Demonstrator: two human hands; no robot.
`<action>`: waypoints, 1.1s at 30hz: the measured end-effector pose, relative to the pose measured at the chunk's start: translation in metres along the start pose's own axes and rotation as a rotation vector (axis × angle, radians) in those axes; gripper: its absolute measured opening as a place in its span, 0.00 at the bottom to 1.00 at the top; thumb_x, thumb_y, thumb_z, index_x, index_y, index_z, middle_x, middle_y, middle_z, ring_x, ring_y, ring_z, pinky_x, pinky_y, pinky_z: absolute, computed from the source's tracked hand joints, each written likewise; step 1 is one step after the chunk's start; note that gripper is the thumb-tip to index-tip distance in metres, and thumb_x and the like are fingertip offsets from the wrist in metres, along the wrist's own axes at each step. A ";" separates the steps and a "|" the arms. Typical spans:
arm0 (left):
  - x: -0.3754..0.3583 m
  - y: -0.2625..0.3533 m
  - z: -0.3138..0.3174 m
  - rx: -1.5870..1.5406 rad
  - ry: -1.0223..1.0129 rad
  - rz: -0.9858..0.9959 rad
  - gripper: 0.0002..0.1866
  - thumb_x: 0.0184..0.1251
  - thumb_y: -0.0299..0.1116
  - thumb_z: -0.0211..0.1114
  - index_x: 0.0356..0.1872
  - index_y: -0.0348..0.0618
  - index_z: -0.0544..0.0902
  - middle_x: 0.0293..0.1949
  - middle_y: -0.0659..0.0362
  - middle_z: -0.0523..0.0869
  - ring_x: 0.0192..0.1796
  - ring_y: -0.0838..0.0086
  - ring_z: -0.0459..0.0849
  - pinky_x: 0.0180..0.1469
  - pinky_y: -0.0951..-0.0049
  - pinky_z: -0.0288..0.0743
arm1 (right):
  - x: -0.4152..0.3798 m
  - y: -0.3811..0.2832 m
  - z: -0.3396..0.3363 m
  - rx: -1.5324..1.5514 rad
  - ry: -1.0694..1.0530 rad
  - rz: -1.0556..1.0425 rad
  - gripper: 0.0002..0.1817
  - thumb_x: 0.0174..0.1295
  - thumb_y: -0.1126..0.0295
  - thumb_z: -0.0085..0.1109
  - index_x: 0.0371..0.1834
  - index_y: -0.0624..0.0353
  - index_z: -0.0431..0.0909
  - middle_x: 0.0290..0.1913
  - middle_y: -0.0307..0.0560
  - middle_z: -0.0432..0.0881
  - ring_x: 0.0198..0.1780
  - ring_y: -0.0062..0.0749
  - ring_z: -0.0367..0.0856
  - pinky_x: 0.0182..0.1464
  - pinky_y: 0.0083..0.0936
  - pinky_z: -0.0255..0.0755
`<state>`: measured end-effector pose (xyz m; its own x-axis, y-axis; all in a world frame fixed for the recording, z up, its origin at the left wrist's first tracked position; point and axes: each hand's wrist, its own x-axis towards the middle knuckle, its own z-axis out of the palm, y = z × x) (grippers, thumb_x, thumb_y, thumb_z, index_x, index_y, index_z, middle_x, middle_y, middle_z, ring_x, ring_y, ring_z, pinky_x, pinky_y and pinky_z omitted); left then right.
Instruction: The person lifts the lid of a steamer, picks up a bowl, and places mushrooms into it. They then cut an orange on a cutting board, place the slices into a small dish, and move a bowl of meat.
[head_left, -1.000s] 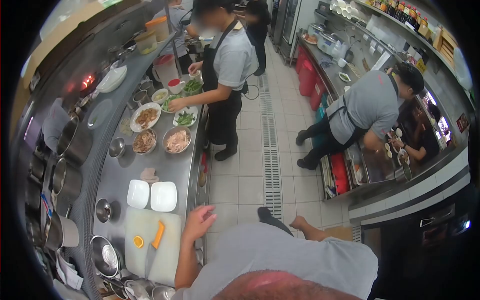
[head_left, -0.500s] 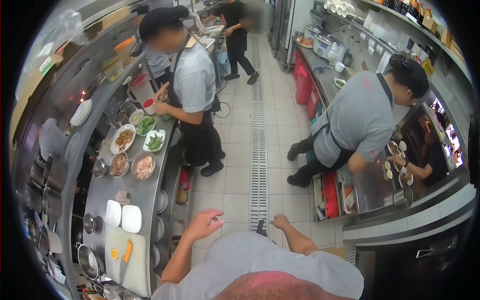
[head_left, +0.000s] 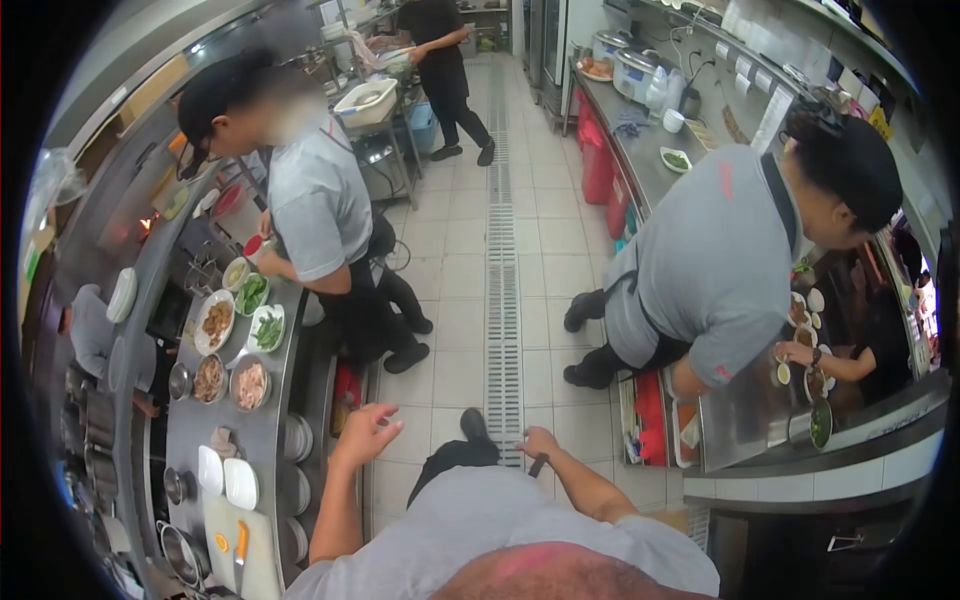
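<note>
Over the floor at the left of my body, my left hand (head_left: 368, 434) is raised with its fingers apart and nothing in it. My right hand (head_left: 540, 445) is in front of my body, its fingers curled. A small dark piece (head_left: 538, 465) shows just below it; whether the hand grips this is unclear. The nearest counter, on the left, bears a white cutting board (head_left: 262, 548) with an orange-handled knife (head_left: 241, 541) and a cut orange piece (head_left: 221, 543). Two white dishes (head_left: 241, 484) sit beyond the board, with bowls of food farther along.
A co-worker (head_left: 318, 210) stands at the left counter (head_left: 190, 425), another (head_left: 700, 260) leans over the right counter. A third person (head_left: 445, 70) is farther back. A floor drain grate (head_left: 504, 300) runs between the counters. A pass window with plates lies at the right.
The view has shifted forward along the aisle. My dark shoe now shows ahead of my body. The left co-worker's head is bent lower towards the counter. My left hand remains open.
</note>
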<state>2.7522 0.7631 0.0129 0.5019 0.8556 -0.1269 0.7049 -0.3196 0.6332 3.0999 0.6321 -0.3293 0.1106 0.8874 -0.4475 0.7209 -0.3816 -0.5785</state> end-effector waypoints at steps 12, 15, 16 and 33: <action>0.284 0.007 0.011 -0.223 -0.064 0.168 0.20 0.72 0.44 0.65 0.52 0.35 0.85 0.44 0.46 0.89 0.45 0.60 0.89 0.47 0.66 0.81 | 0.208 -0.051 -0.213 -0.152 0.017 0.008 0.28 0.57 0.52 0.70 0.52 0.63 0.84 0.51 0.60 0.86 0.58 0.54 0.83 0.61 0.41 0.76; 0.360 0.031 -0.006 -0.275 -0.179 0.216 0.21 0.74 0.44 0.64 0.53 0.34 0.84 0.45 0.47 0.89 0.45 0.63 0.89 0.48 0.67 0.81 | 0.273 -0.037 -0.258 -0.013 0.117 0.108 0.27 0.57 0.53 0.71 0.53 0.64 0.84 0.51 0.61 0.86 0.56 0.52 0.84 0.59 0.39 0.77; 0.387 0.039 -0.012 -0.310 -0.212 0.218 0.21 0.75 0.44 0.64 0.53 0.34 0.84 0.45 0.47 0.89 0.45 0.65 0.88 0.48 0.68 0.81 | 0.289 -0.028 -0.263 0.071 0.161 0.152 0.27 0.57 0.54 0.72 0.53 0.65 0.84 0.51 0.61 0.86 0.55 0.51 0.85 0.58 0.39 0.77; 0.837 0.036 -0.072 -0.240 -0.001 0.042 0.21 0.70 0.42 0.67 0.54 0.35 0.84 0.49 0.47 0.88 0.48 0.62 0.88 0.48 0.65 0.81 | 0.554 0.081 -0.436 0.172 -0.097 0.582 0.26 0.58 0.49 0.72 0.42 0.65 0.88 0.46 0.59 0.89 0.43 0.51 0.90 0.45 0.40 0.84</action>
<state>3.1611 1.4970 -0.0158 0.5289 0.8431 -0.0968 0.5440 -0.2493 0.8012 3.5183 1.2056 -0.3265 0.3841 0.4962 -0.7786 0.4392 -0.8400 -0.3186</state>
